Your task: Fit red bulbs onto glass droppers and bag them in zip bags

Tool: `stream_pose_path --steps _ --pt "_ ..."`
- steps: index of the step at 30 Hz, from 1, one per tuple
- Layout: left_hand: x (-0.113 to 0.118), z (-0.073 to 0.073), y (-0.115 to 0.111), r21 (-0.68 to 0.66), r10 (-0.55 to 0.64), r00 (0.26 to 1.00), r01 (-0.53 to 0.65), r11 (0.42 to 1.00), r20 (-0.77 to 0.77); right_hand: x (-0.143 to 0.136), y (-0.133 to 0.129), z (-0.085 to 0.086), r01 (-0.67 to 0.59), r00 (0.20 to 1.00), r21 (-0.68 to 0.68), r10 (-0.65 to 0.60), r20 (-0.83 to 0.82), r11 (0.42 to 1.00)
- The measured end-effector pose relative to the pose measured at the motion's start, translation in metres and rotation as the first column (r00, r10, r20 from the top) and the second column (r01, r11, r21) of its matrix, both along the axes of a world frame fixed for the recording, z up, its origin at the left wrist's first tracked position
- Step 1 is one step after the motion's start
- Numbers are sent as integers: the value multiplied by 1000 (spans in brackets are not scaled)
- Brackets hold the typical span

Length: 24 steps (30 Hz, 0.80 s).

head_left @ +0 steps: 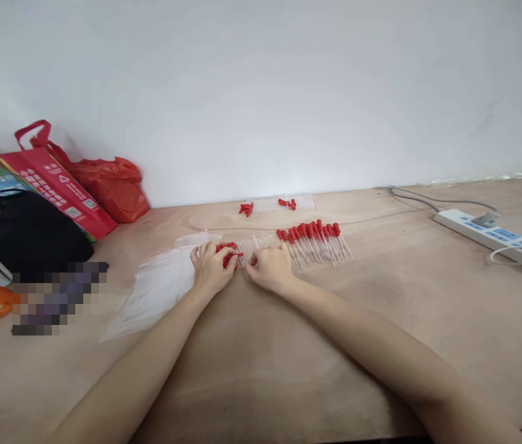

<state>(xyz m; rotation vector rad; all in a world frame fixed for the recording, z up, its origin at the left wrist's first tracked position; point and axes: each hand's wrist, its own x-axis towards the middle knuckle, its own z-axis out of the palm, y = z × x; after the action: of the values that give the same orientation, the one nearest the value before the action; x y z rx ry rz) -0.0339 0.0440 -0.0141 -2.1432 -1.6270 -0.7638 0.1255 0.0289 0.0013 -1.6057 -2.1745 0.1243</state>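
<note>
My left hand (214, 266) is closed, with a red rubber dropper bulb (233, 254) pinched between thumb and fingers. More red bulbs (226, 245) lie just beyond those fingers. A row of bare glass dropper tubes (257, 242) is laid side by side between my two hands. Over the near ends of these tubes, my right hand (270, 266) is curled with its thumb and fingertips together; what they hold is hidden. To its right lie several glass droppers (318, 240) with red bulbs on their upper ends, all slanting the same way.
Clear zip bags (159, 283) lie left of my hands. Loose red bulbs (246, 209) and another small bag (307, 201) are near the wall. A power strip (496, 237) with cables is at right; red bags (61, 188) and a black drawstring bag (39, 231) stand left.
</note>
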Motion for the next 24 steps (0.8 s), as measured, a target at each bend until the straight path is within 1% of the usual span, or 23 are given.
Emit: stream_pose_path --steps 3,7,10,13,16,20,22,24 --pt "0 -1 1 -6 12 1000 -11 1000 28 -13 -7 0 9 999 -82 -5 54 997" --pt "1 1 1 -25 -2 999 3 1000 32 -20 -9 4 34 994 -151 -19 104 988" --pt "2 1 0 -34 -17 999 18 999 33 -22 -13 10 11 988 -203 20 154 979" --pt "2 1 -2 -38 -25 999 26 999 38 -16 -22 17 -12 977 -256 65 202 967" --pt "2 0 -2 -34 -22 999 23 999 43 6 -34 21 -12 968 -286 83 237 958" --pt "3 2 -3 -28 -36 998 38 999 59 56 -44 20 -1 951 -338 106 292 941" --pt "5 3 -4 -19 -45 996 47 999 80 81 -45 16 -21 963 -346 112 246 938" --pt "10 5 -7 -5 -79 992 80 997 102 100 -44 11 -79 983 -343 131 130 936"
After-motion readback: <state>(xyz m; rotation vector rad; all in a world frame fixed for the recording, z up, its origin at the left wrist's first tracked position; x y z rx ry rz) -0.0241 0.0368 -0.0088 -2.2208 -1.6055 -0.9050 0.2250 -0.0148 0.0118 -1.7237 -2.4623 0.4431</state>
